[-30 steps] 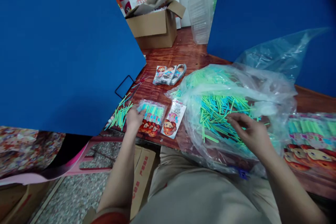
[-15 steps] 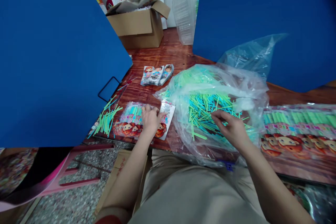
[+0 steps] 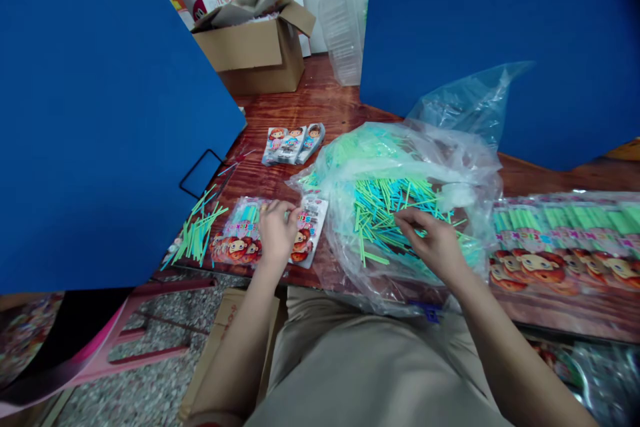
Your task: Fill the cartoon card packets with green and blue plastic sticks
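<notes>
Blue board (image 3: pixel 110 113) fills the left of the view, its edge standing over a reddish wooden table (image 3: pixel 320 107). Beside that edge lies a loose spray of green sticks (image 3: pixel 196 233), pointing in many directions. Just right of them is a clear packet (image 3: pixel 237 233) printed with cartoon faces, with sticks standing side by side inside, so its long axis runs crosswise to them. The left hand (image 3: pixel 277 233) sits over the packet's right end, fingers curled down and drawn together, forearm rising from the lower edge of the view; whether they pinch the packet or only rest on it cannot be told. A printed card (image 3: pixel 315 220) lies just beside the hand, and three more cards (image 3: pixel 293 145) lie further up the table, below a cardboard box (image 3: pixel 255 60) and a clear plastic tub (image 3: pixel 343 27). Further right, a clear plastic bag (image 3: pixel 400 173) slumps open around a heap of blue and green sticks (image 3: pixel 395 213), criss-crossed with no single direction. The right hand (image 3: pixel 430 243) is the nearer to them, half curved and reaching in from the lower right; any grip on a stick is hidden. Past it, a row of filled packets (image 3: pixel 560 247) lines the table.
</notes>
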A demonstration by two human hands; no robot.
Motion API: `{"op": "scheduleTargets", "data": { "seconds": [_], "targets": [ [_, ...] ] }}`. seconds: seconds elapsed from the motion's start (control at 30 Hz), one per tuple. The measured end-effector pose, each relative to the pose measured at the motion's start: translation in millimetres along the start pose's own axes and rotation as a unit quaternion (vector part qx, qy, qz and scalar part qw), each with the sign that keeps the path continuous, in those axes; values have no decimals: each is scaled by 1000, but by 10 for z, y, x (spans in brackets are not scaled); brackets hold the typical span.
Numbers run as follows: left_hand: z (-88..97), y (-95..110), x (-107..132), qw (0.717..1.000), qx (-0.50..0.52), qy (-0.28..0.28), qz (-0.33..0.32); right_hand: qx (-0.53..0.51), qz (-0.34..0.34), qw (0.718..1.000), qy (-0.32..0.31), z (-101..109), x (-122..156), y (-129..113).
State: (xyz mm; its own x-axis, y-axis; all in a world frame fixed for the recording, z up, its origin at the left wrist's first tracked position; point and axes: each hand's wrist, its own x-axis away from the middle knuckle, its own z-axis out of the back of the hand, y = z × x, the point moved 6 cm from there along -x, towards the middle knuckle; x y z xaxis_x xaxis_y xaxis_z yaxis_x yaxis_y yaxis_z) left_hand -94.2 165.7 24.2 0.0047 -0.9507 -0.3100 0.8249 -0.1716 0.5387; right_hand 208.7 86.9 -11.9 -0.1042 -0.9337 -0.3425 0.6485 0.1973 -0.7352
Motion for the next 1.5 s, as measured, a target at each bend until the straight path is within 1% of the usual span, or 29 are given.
{"op": "scheduleTargets", "data": {
  "seconds": [0.03,0.1,0.13,0.2,0.23,0.3,0.33,0.47,0.57,0.67,0.77,0.83,0.9,0.97,1.07,1.27,1.5],
  "targets": [
    [65,77,37,998,61,-4,16,-35,-21,999,-4,-17,-23,-53],
    [125,272,128,979,193,-51,41,-128,-60,990,-8,-53,-78,-196],
    [129,386,180,966,241,-83,43,-187,-64,980,-17,-80,-109,-296],
    [103,585,283,944,300,-130,45,-290,-51,954,-51,-143,-169,-515],
    [67,661,330,935,317,-150,47,-318,-48,945,-66,-167,-191,-603],
    [-41,758,404,919,348,-175,58,-337,-58,938,-63,-181,-215,-692],
    [-111,785,433,910,365,-185,68,-338,-69,937,-57,-183,-216,-700],
    [-420,828,514,872,430,-201,122,-338,-115,933,-30,-188,-165,-603],
    [-599,853,569,862,447,-197,135,-330,-127,935,-18,-185,-104,-513],
    [-722,853,647,868,432,-207,132,-318,-133,939,-13,-186,-34,-434],
    [-778,836,731,895,373,-225,99,-314,-149,938,-10,-217,56,-342],
    [-774,830,772,915,329,-224,64,-327,-162,931,-19,-265,120,-294],
    [-760,833,802,929,297,-220,33,-341,-172,924,-28,-310,176,-265],
    [-755,840,829,932,285,-224,15,-340,-178,923,-31,-334,219,-255],
    [-763,835,869,931,278,-237,15,-326,-181,927,-34,-343,259,-257],
    [-711,849,914,952,216,-217,-15,-293,-167,941,-34,-332,290,-257],
    [-672,862,910,944,229,-238,-16,-227,-128,965,-25,-307,292,-291]
  ]
}}
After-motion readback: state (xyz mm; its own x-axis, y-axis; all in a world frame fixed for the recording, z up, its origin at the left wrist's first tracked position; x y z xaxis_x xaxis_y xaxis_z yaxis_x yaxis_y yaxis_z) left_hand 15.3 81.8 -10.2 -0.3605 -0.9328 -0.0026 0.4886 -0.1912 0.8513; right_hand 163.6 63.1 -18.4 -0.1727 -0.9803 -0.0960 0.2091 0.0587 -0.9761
